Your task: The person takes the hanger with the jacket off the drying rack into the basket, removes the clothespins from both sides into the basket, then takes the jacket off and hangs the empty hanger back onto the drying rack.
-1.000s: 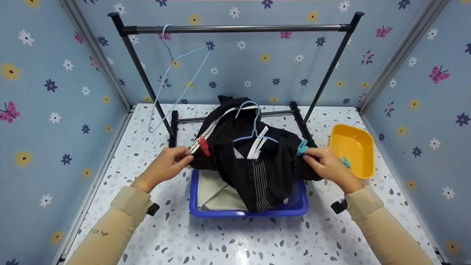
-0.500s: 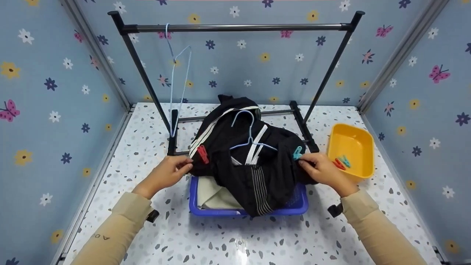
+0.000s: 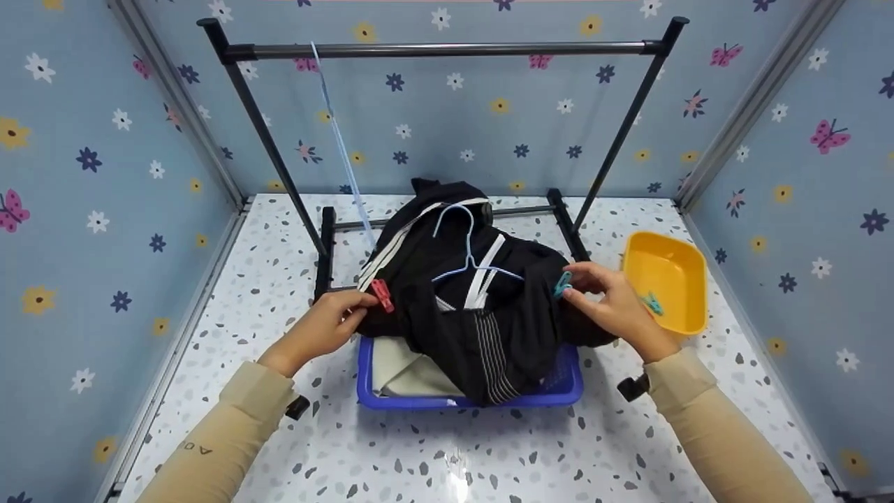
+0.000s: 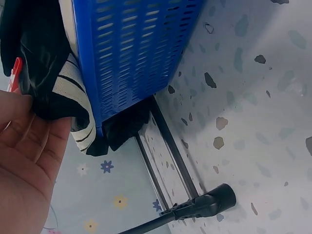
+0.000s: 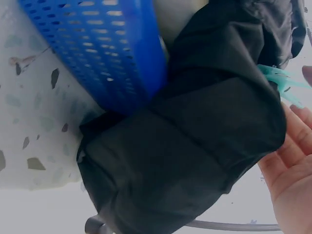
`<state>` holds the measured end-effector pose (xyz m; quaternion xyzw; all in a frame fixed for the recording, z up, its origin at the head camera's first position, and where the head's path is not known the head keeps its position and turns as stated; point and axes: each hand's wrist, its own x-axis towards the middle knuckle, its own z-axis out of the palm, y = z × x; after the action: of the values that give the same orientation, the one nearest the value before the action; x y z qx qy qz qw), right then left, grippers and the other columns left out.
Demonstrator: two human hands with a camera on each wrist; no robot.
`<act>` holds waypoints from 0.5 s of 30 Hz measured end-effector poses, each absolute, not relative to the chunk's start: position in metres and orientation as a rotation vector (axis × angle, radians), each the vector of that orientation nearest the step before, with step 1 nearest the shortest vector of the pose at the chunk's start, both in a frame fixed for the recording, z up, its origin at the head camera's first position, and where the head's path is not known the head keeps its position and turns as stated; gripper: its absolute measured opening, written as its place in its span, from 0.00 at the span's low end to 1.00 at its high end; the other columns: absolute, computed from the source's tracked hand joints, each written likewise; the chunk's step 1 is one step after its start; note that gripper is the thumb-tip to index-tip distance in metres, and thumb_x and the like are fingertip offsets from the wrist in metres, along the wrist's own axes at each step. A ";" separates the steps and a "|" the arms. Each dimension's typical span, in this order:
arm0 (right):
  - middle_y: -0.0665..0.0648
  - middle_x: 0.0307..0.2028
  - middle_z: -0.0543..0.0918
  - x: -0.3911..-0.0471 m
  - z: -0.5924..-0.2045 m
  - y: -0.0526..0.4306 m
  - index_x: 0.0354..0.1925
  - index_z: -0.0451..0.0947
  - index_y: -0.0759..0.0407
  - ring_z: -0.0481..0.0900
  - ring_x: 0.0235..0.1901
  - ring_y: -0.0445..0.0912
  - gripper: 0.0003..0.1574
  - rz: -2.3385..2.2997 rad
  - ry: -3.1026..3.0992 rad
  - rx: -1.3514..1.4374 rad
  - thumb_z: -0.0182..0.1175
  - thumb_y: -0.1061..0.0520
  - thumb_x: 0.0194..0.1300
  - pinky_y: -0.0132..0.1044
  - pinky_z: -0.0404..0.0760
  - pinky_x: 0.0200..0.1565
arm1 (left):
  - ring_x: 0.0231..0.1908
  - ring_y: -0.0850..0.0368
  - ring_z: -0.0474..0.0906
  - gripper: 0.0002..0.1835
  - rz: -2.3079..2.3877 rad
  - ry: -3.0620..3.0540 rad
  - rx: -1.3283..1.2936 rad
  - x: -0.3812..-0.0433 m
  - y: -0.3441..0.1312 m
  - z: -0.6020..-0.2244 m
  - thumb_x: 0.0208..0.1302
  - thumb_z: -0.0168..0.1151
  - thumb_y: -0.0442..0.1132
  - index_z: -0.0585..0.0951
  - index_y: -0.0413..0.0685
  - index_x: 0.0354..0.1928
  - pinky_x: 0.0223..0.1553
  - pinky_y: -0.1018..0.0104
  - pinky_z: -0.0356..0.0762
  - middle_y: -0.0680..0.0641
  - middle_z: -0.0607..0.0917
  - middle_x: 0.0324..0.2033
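Observation:
A black garment (image 3: 538,328) with white stripes lies draped over a blue basket (image 3: 471,402). A light blue wire hanger (image 3: 469,241) sticks up from it. Two clothespins grip the cloth, a red one (image 3: 382,295) on the left and a teal one (image 3: 563,284) on the right. My left hand (image 3: 328,323) pinches the garment's edge beside the red clothespin; in the left wrist view the thumb presses the black cloth against the fingers. Thumb and forefinger of my right hand (image 3: 611,307) stand apart at the teal clothespin's end, the other fingers loosely extended in the right wrist view.
A black clothes rack (image 3: 447,49) stands behind the basket. From its bar hangs another light blue hanger (image 3: 342,150), seen edge-on. A yellow tray (image 3: 677,279) with loose clothespins (image 3: 653,303) sits at the right. Pale cloth (image 3: 412,370) lies in the basket.
My right thumb and forefinger have spread around the teal clothespin. My left hand has moved slightly right, closer to the red clothespin. The hanger on the bar has swung round to edge-on.

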<state>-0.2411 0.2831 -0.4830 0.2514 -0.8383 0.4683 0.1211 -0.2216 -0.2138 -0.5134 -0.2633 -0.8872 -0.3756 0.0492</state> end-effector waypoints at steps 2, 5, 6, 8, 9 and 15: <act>0.71 0.40 0.92 -0.242 -0.482 0.281 0.55 0.84 0.78 0.86 0.40 0.26 0.19 1.409 -2.429 0.721 0.73 0.73 0.67 0.19 0.83 0.44 | 0.54 0.39 0.90 0.13 -1.158 -2.716 -0.810 -0.222 -0.215 -0.514 0.77 0.60 0.22 0.90 0.32 0.55 0.56 0.46 0.91 0.36 0.94 0.52; 0.69 0.39 0.93 -0.242 -0.481 0.279 0.53 0.85 0.78 0.88 0.40 0.27 0.18 1.480 -2.399 0.703 0.73 0.76 0.65 0.20 0.85 0.45 | 0.55 0.40 0.89 0.14 -1.173 -2.741 -0.831 -0.222 -0.216 -0.516 0.78 0.59 0.23 0.90 0.32 0.56 0.58 0.46 0.90 0.35 0.93 0.53; 0.68 0.39 0.93 -0.242 -0.482 0.279 0.52 0.85 0.77 0.88 0.40 0.27 0.17 1.500 -2.389 0.699 0.72 0.77 0.64 0.20 0.86 0.45 | 0.56 0.40 0.89 0.14 -1.176 -2.751 -0.836 -0.223 -0.216 -0.517 0.78 0.59 0.23 0.90 0.32 0.56 0.60 0.45 0.89 0.35 0.93 0.53; 0.64 0.39 0.94 -0.243 -0.482 0.278 0.51 0.86 0.78 0.88 0.41 0.28 0.17 1.523 -2.376 0.696 0.72 0.77 0.64 0.20 0.87 0.46 | 0.57 0.40 0.89 0.14 -1.180 -2.768 -0.838 -0.223 -0.216 -0.518 0.78 0.58 0.23 0.89 0.32 0.57 0.61 0.43 0.89 0.35 0.93 0.53; 0.63 0.39 0.94 -0.244 -0.483 0.278 0.51 0.86 0.78 0.88 0.41 0.28 0.16 1.532 -2.372 0.693 0.72 0.77 0.64 0.20 0.87 0.46 | 0.57 0.40 0.89 0.14 -1.184 -2.776 -0.833 -0.223 -0.216 -0.518 0.78 0.58 0.23 0.89 0.31 0.56 0.61 0.43 0.89 0.35 0.93 0.53; 0.67 0.38 0.94 -0.244 -0.483 0.277 0.49 0.87 0.77 0.88 0.39 0.29 0.13 1.558 -2.368 0.672 0.72 0.76 0.66 0.20 0.87 0.46 | 0.55 0.42 0.90 0.11 -1.213 -2.812 -0.781 -0.223 -0.219 -0.517 0.80 0.60 0.25 0.89 0.33 0.53 0.57 0.46 0.91 0.35 0.94 0.52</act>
<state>-0.2444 0.2766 -0.4828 0.2293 -0.8074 0.5315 0.1139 -0.2228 -0.2186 -0.5173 -0.2472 -0.8897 -0.3837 -0.0095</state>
